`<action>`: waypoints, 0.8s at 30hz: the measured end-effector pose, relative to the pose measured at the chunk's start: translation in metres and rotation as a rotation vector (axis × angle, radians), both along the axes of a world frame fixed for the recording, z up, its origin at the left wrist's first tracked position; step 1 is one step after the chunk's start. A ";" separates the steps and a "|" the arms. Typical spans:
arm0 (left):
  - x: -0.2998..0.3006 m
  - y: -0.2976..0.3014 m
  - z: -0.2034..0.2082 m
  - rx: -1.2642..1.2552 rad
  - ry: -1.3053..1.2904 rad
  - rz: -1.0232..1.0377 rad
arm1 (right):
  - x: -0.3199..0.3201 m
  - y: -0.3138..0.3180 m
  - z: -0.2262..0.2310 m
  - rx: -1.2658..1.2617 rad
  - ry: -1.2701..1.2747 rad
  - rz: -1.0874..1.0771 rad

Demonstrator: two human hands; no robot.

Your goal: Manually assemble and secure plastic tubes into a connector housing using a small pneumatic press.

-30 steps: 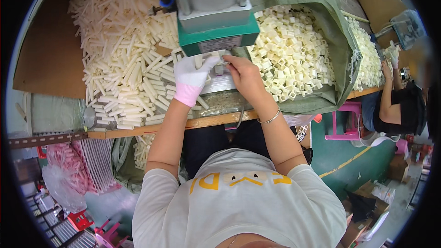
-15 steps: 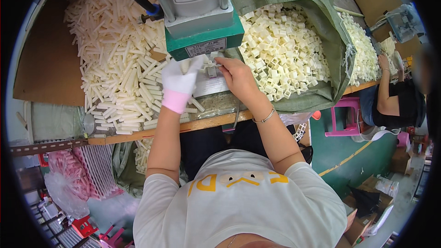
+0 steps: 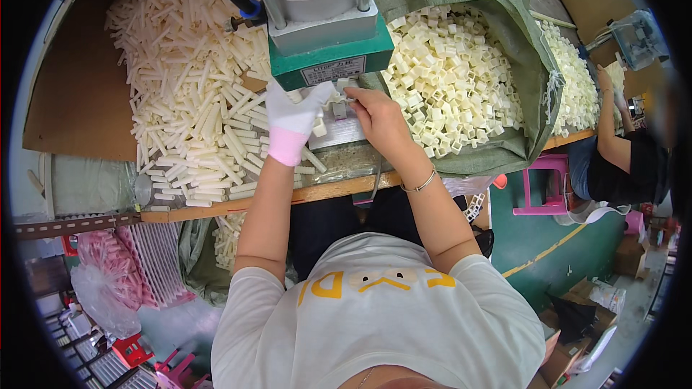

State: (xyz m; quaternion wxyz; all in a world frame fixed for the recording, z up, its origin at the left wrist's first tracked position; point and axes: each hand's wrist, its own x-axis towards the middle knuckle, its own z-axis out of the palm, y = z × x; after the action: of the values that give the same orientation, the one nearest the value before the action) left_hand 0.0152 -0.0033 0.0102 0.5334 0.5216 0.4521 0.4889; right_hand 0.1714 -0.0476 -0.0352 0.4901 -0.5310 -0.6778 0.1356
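My left hand (image 3: 290,119), in a white glove with a pink cuff, is closed beneath the green press head (image 3: 328,65). Its thumb and forefinger reach to a small metal fixture (image 3: 339,109); what they pinch is hidden. A short cream plastic piece (image 3: 319,127) shows just below the glove, and I cannot tell whether the hand holds it. From the other side my bare right hand (image 3: 380,119) has its fingertips pinched at the fixture's right edge. Anything between them is too small to make out. The fixture stands on a silver metal plate (image 3: 339,133).
Ribbed cream tubes (image 3: 194,115) are heaped on the left. Small hollow cream square pieces (image 3: 454,79) fill an open green sack (image 3: 530,101) on the right. A wooden bench edge (image 3: 324,192) runs before me. Another person (image 3: 613,144) works at the far right beside a pink stool (image 3: 544,184).
My left hand has turned, its fingers now stretching further toward the fixture. The cream tube end seen at the glove is hidden, and a cream piece shows below. The right hand stays at the fixture.
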 end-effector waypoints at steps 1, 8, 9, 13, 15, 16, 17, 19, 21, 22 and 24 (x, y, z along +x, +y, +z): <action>0.003 0.002 -0.004 0.068 0.050 -0.003 | 0.000 0.000 0.000 -0.008 0.000 0.003; 0.000 0.000 -0.008 0.164 0.483 -0.071 | 0.003 0.000 0.001 -0.021 -0.017 0.005; 0.001 -0.003 -0.004 0.215 0.555 -0.066 | 0.004 0.001 0.001 -0.021 -0.016 0.005; -0.002 -0.003 -0.017 0.337 0.599 -0.039 | 0.002 -0.001 0.001 -0.023 0.002 0.000; -0.006 0.000 -0.024 0.389 0.597 -0.036 | 0.003 -0.004 0.003 -0.041 0.028 0.007; -0.006 0.001 -0.024 0.441 0.597 -0.033 | 0.007 -0.007 0.006 -0.052 0.068 -0.064; -0.006 0.001 -0.023 0.443 0.595 -0.033 | 0.011 -0.009 0.007 -0.063 0.108 -0.134; -0.005 -0.002 -0.015 0.464 0.684 -0.039 | 0.032 -0.011 -0.001 -0.024 0.202 -0.342; -0.005 -0.005 -0.009 0.511 0.698 0.008 | 0.062 -0.016 -0.003 -0.045 0.158 -0.465; -0.004 -0.006 -0.008 0.563 0.712 0.047 | 0.072 -0.019 -0.003 -0.118 0.113 -0.492; -0.005 -0.008 -0.015 0.575 0.723 0.054 | 0.085 -0.023 -0.003 -0.189 0.073 -0.477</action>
State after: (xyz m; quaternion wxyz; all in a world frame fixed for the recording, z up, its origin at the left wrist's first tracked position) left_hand 0.0103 -0.0114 -0.0050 0.1625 0.7734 0.4684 0.3950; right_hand 0.2560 -0.0702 -0.0378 0.4804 -0.7141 -0.4996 0.0979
